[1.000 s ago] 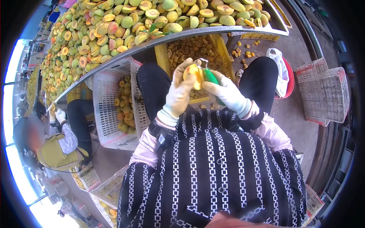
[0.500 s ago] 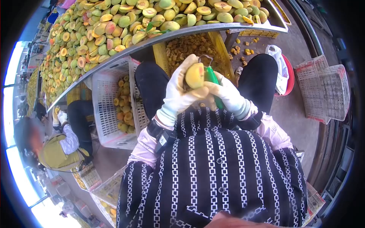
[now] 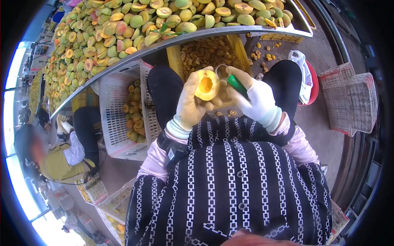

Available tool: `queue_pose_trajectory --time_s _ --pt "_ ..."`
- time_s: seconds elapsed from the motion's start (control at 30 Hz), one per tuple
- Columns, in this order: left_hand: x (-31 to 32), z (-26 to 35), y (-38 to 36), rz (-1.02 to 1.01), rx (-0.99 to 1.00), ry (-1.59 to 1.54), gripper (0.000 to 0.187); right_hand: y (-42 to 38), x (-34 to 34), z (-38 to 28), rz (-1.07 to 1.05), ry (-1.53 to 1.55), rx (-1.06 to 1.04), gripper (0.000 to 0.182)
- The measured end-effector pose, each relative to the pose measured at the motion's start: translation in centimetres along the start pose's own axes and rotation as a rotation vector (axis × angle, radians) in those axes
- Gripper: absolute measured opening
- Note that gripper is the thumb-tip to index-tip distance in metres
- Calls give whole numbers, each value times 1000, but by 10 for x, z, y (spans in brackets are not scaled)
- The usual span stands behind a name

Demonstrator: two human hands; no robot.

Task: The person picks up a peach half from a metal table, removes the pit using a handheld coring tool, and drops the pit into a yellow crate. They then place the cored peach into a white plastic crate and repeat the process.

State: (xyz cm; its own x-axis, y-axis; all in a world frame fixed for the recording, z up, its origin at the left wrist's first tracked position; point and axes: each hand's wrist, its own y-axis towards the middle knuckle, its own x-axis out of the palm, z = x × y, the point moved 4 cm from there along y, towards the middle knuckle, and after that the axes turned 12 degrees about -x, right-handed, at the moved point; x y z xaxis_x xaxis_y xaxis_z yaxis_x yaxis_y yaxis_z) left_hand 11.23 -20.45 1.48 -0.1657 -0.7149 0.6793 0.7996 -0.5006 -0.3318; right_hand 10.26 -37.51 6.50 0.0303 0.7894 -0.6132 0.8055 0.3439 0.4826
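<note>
A peach half [image 3: 207, 86] is in my gloved left hand [image 3: 189, 100], its cut face turned up toward me with a hollow in the middle. My gloved right hand [image 3: 254, 96] is closed around the green handle of a pitting tool [image 3: 238, 86]. The tool's thin curved metal loop shows beside the peach half, close to its far right edge. Both hands are held above my lap, between my knees. Below and beyond them stands a yellow crate [image 3: 174, 61] holding a heap of brown pits and scraps.
A metal-edged table [image 3: 180, 39] heaped with peach halves runs across the front. A white crate [image 3: 119, 119] with peach halves stands left, and a co-worker [image 3: 65, 160] sits beyond it. Right are a red bucket [image 3: 315, 86] with a white bag and stacked crates [image 3: 349, 98].
The peach half has turned so that its hollowed face shows. My right hand has moved slightly right, and the green handle now tilts more. The co-worker's hands have shifted a little.
</note>
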Motion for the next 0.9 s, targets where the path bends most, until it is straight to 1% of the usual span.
queue_pose_trajectory --time_s 0.03,0.07,0.1,0.23,0.3,0.37,0.43,0.5,0.57,0.6,0.63,0.7,0.73,0.77,0.83,0.87,0.9 --pt "1 0 -1 1 -14 92 57 1 -1 1 -1 -2 4 44" --pt "0 -1 -1 -11 -62 94 56 3 0 1 -21 -45 -54 43" --pt "2 0 -1 -11 -65 94 56 5 0 0 -40 -87 -112 42" --pt "4 -3 -4 -24 -129 110 51 9 -1 -2 -62 -134 -133 42" --pt "4 -5 -6 -19 -149 103 49 11 1 -3 -188 -246 -109 41" --pt "6 -2 -8 145 -155 197 42 12 3 -1 -198 -270 -107 41" --pt "1 -4 -6 126 -175 201 38 16 4 5 -206 -292 -105 40" --pt "1 -3 -9 108 -194 206 36 23 -3 28 -209 -481 63 38" --pt "14 7 -21 -115 -127 138 38 4 -17 95 -25 -370 183 40" --pt "7 6 -21 -161 -92 89 42 6 -24 91 -105 -323 303 38" --pt "5 5 -22 -149 -94 85 42 6 -24 79 -113 -313 304 38" --pt "0 9 -17 -52 -15 144 43 12 -17 44 -52 -42 140 39" --pt "-2 8 -15 -44 -8 135 47 14 -13 31 -45 49 121 40" --pt "-2 8 -13 -47 -10 134 47 16 -11 19 -46 69 66 40" --pt "1 13 -15 -13 89 231 53 16 -9 -2 -86 123 34 41" --pt "4 16 -18 43 72 285 55 17 -9 -8 -98 105 -32 41" --pt "4 15 -18 42 70 284 55 17 -9 -13 -108 86 -99 41"
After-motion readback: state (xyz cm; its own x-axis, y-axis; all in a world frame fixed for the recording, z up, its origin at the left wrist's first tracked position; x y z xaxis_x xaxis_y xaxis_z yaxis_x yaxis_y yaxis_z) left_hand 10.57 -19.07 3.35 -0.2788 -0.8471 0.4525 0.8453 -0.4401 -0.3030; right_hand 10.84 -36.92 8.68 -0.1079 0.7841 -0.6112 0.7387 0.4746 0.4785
